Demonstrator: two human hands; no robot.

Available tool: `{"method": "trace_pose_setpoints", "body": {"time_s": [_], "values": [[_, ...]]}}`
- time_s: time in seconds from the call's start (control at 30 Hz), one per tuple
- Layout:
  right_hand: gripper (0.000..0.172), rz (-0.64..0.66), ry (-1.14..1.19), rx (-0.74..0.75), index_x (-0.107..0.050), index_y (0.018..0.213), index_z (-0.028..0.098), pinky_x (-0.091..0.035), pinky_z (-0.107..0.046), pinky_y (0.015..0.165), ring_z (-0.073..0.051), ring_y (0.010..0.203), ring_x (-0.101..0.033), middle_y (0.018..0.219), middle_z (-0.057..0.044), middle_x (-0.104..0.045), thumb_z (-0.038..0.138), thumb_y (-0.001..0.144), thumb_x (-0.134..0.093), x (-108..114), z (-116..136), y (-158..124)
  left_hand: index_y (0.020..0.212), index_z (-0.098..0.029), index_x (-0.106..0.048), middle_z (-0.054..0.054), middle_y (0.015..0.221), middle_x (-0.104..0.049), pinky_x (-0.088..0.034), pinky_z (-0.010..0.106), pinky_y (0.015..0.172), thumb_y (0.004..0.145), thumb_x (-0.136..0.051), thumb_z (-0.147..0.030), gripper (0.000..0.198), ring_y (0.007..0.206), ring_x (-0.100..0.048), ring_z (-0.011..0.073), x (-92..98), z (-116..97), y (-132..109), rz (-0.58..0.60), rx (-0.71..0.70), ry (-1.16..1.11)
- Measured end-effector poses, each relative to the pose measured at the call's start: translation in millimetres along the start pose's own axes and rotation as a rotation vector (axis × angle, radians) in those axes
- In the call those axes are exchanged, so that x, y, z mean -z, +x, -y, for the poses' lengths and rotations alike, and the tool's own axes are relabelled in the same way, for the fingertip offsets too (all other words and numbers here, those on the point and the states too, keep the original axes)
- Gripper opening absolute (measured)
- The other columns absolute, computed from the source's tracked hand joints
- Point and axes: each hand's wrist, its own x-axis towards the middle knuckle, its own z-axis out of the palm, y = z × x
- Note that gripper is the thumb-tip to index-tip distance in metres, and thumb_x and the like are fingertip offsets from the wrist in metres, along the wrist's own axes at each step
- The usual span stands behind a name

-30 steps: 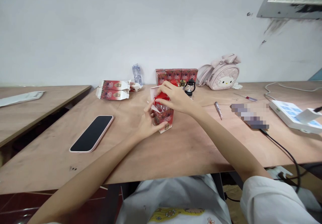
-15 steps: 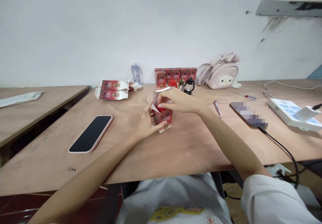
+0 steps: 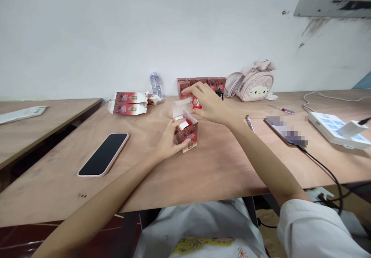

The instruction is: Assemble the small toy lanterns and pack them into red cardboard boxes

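My left hand (image 3: 169,140) grips a red printed carton (image 3: 189,135) standing on the table, thumb on its front and fingers at its left side. The carton's top is open, with white flaps raised and something red (image 3: 188,124) inside. My right hand (image 3: 208,102) is above and behind the carton, its thumb and fingers apart. Between them shows a small red lantern (image 3: 196,102) with a clear globe; I see no firm grip on it. A black lantern (image 3: 220,94) shows partly behind the right hand.
Behind stand several red cartons (image 3: 212,83) in a row and a pink bag (image 3: 256,86). Flattened cartons (image 3: 130,103) and a phone (image 3: 103,154) lie left. A screwdriver (image 3: 281,109), another phone (image 3: 285,131) and a power strip (image 3: 337,128) are right.
My right hand has risen out of the carton's top and moved back, its fingers spreading. The carton's flaps and red content now show more. The left hand keeps its hold.
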Motion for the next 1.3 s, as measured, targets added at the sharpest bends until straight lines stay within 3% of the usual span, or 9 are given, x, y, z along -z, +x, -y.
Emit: {"method": "trace_pose_setpoints", "body": {"time_s": [0.1, 0.17, 0.27, 0.37, 0.53, 0.77, 1.03, 1.17, 1.3], "values": [[0.06, -0.023, -0.012, -0.009, -0.04, 0.135, 0.023, -0.038, -0.05, 0.096, -0.033, 0.121, -0.042, 0.136, -0.012, -0.046, 0.035, 0.081, -0.063, 1, 4, 1, 0.134, -0.025, -0.038, 0.011, 0.125, -0.049, -0.05, 0.046, 0.093, 0.077, -0.069, -0.031, 0.065, 0.114, -0.054, 0.0265, 0.3, 0, 1, 0.004, -0.006, -0.003], [0.06, 0.014, -0.01, -0.002, -0.038, 0.138, 0.024, -0.037, -0.05, 0.097, -0.034, 0.124, -0.041, 0.14, -0.011, -0.044, 0.035, 0.083, -0.061, 2, 7, 0, 0.136, -0.026, -0.037, 0.011, 0.126, -0.049, -0.05, 0.046, 0.093, 0.078, -0.069, -0.032, 0.066, 0.113, -0.054, 0.0262, 0.3, 0, 1, 0.014, -0.006, 0.003], [0.049, 0.141, 0.013, 0.017, -0.046, 0.135, 0.024, -0.037, -0.05, 0.097, -0.033, 0.122, -0.044, 0.136, -0.01, -0.051, 0.032, 0.088, -0.055, 3, 9, -1, 0.14, -0.029, -0.032, 0.01, 0.132, -0.047, -0.049, 0.046, 0.095, 0.079, -0.068, -0.033, 0.071, 0.117, -0.052, 0.0263, -0.8, 2, -1, 0.017, -0.009, 0.018], [0.049, 0.297, 0.115, 0.03, -0.05, 0.131, 0.023, -0.039, -0.048, 0.096, -0.032, 0.116, -0.05, 0.13, -0.01, -0.058, 0.043, 0.087, -0.058, 1, 7, -3, 0.143, -0.029, -0.024, 0.011, 0.139, -0.043, -0.048, 0.049, 0.098, 0.079, -0.067, -0.035, 0.077, 0.123, -0.049, 0.0279, -2.7, 7, -3, 0.005, 0.001, 0.034], [0.049, 0.493, 0.356, 0.083, -0.049, 0.134, 0.022, -0.039, -0.042, 0.103, -0.025, 0.122, -0.051, 0.134, -0.009, -0.056, 0.05, 0.095, -0.04, -5, -1, -4, 0.135, -0.023, -0.035, 0.012, 0.133, -0.049, -0.049, 0.047, 0.098, 0.08, -0.067, -0.035, 0.065, 0.121, -0.052, 0.0268, -1.4, 10, -1, 0.028, 0.051, 0.005], [0.051, 0.491, 0.454, 0.109, -0.041, 0.141, 0.023, -0.03, -0.04, 0.114, -0.021, 0.136, -0.04, 0.146, -0.006, -0.046, 0.047, 0.098, -0.031, -12, -1, -2, 0.133, -0.024, -0.034, 0.012, 0.132, -0.048, -0.052, 0.044, 0.093, 0.08, -0.067, -0.037, 0.064, 0.12, -0.052, 0.0264, -1.1, 13, -1, 0.016, 0.085, -0.002], [0.053, 0.462, 0.381, 0.035, -0.034, 0.146, 0.021, -0.029, -0.041, 0.116, -0.02, 0.139, -0.037, 0.15, -0.007, -0.039, 0.044, 0.099, -0.025, -22, 4, -4, 0.145, -0.03, 0.007, 0.018, 0.145, -0.034, -0.052, 0.045, 0.093, 0.079, -0.066, -0.039, 0.099, 0.128, -0.047, 0.0274, -12.7, 14, -3, -0.094, 0.136, -0.13], [0.057, 0.554, 0.276, -0.004, -0.029, 0.148, 0.021, -0.026, -0.043, 0.117, -0.022, 0.144, -0.028, 0.155, -0.008, -0.03, 0.048, 0.098, -0.027, -12, 7, -5, 0.147, -0.032, -0.007, 0.016, 0.148, -0.032, -0.051, 0.048, 0.095, 0.078, -0.067, -0.039, 0.092, 0.127, -0.047, 0.0293, -7.2, 11, -1, -0.023, 0.159, -0.122], [0.082, 0.623, 0.128, -0.088, -0.016, 0.151, 0.026, -0.032, -0.049, 0.112, -0.033, 0.142, -0.031, 0.158, -0.01, -0.02, 0.066, 0.086, -0.044, -7, 13, -12, 0.145, -0.036, -0.014, 0.013, 0.147, -0.034, -0.051, 0.051, 0.095, 0.08, -0.066, -0.036, 0.083, 0.126, -0.048, 0.0286, -4.4, 13, -2, 0.011, 0.122, -0.124]]}}
